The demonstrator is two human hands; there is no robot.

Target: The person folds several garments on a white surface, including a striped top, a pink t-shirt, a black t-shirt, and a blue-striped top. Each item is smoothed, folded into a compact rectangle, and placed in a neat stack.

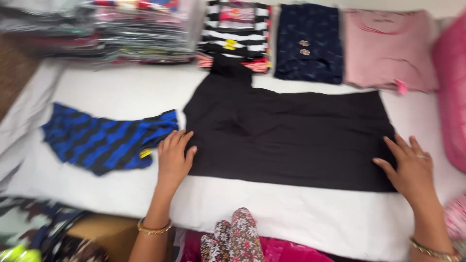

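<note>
Black garment [291,136] lies flat mid-frame, long axis left-right, left hand [174,157] and right hand [410,167] spread flat on its opposite lower corners.

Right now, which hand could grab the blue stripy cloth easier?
The left hand, probably: it rests at the black garment's left edge, right beside the blue striped cloth. The right hand lies far across.

**Work Surface and Surroundings**

We see a white sheet [121,92] covering the flat surface across the frame's centre. Along the top edge lie folded garments: plastic-wrapped stacks [136,31] upper left, a navy piece [308,43] and a pink piece [388,48] upper right. Brown flooring [14,73] shows far left. Lighting is even and bright.
</note>
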